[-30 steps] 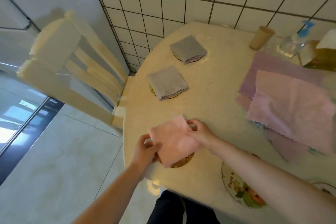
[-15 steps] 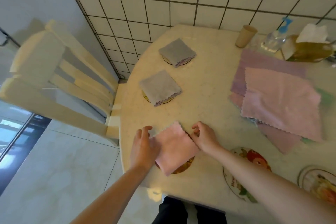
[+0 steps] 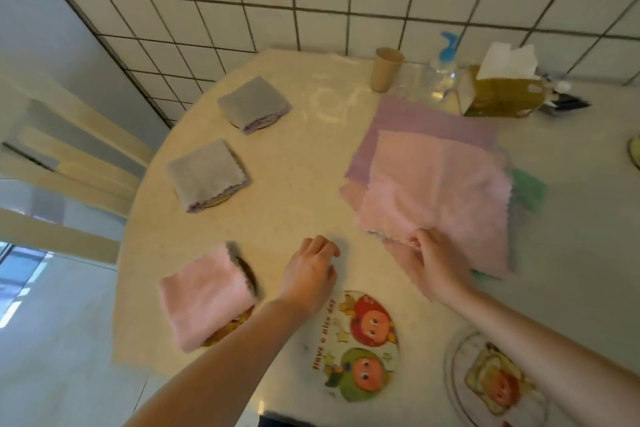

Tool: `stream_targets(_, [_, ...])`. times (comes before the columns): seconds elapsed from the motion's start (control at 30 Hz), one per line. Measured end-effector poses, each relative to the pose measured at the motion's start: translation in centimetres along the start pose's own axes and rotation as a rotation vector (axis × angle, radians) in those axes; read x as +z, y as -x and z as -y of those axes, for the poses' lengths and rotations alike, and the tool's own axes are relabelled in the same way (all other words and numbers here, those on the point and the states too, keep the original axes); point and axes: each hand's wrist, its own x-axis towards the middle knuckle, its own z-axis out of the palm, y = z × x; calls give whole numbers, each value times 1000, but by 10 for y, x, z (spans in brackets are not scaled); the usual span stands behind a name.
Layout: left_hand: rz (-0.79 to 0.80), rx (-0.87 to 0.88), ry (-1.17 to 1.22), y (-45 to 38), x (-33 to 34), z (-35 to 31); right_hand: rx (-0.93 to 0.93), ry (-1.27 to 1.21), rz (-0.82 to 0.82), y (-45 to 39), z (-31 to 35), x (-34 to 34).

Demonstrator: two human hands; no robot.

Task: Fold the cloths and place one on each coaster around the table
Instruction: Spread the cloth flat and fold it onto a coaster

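While the folded pink cloth sits on a coaster at lower left, right hand pinches the top pink cloth of the stack, ctr-right; left hand loosely curled, holding nothing, btwn them.

The round, cream-speckled surface stands against a tiled wall. Along its left edge lie three folded cloths, each on a coaster: a far grey cloth, a near grey cloth and a pink folded cloth. At the near edge sit two bare coasters, a fruit-print coaster and a toast-print coaster. A pile of flat cloths lies to the right. At the back stand a paper cup, a pump bottle and a tissue box.
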Motion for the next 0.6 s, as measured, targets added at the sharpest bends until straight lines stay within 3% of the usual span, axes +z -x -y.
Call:
stream_targets(0.2, [9, 250, -93, -50, 50, -87, -79, 184, 2, 15, -100, -33])
stream_targets(0.4, [82, 251, -225, -86, 75, -126, -291, 254, 97, 10, -135, -43])
stream_targets(0.6, [108, 242, -305, -101, 74, -130, -449, 255, 18, -6, -143, -49])
